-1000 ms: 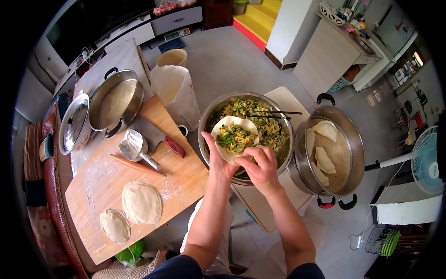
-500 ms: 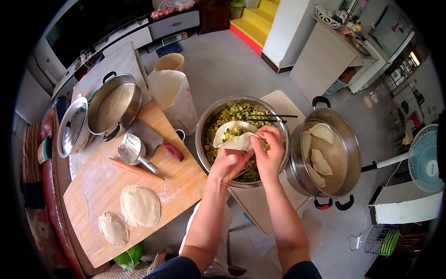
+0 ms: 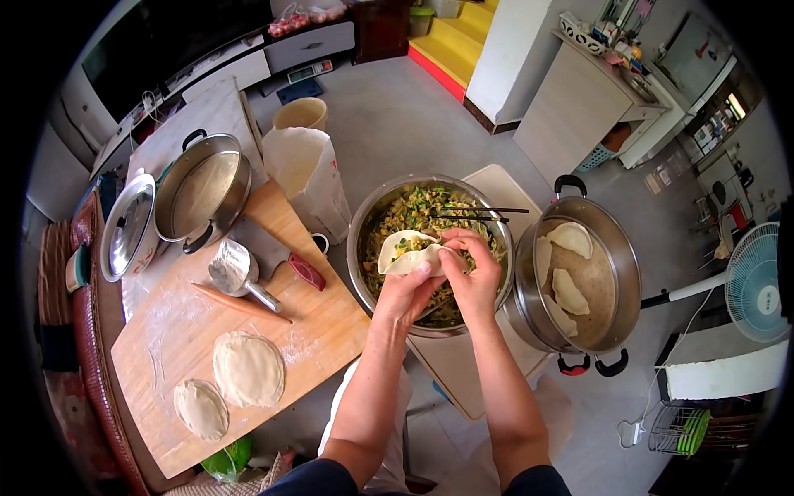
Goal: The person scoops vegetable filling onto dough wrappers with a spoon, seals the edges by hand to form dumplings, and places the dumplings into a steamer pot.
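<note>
Fingers of left hand [image 3: 404,296] cradle half-folded dough wrapper [image 3: 404,264] from below; right hand [image 3: 473,269] pinches its edge at wrapper's three o'clock. Yellow-green filling [image 3: 412,243] shows inside. Wrapper over steel bowl [image 3: 356,269], chopsticks [image 3: 513,210] at bowl's two o'clock. Steel pan [image 3: 608,281], four dumplings [image 3: 570,293] inside, at hands' three o'clock. Floured board [image 3: 318,335], eight o'clock.

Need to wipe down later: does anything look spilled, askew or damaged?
Nothing looks damaged. White powder, probably flour, is smeared on the wooden board, untidy but ordinary near the dough pieces. Two dark chopsticks rest across the bowl's edge with their ends jutting out, so they might get knocked.
</note>
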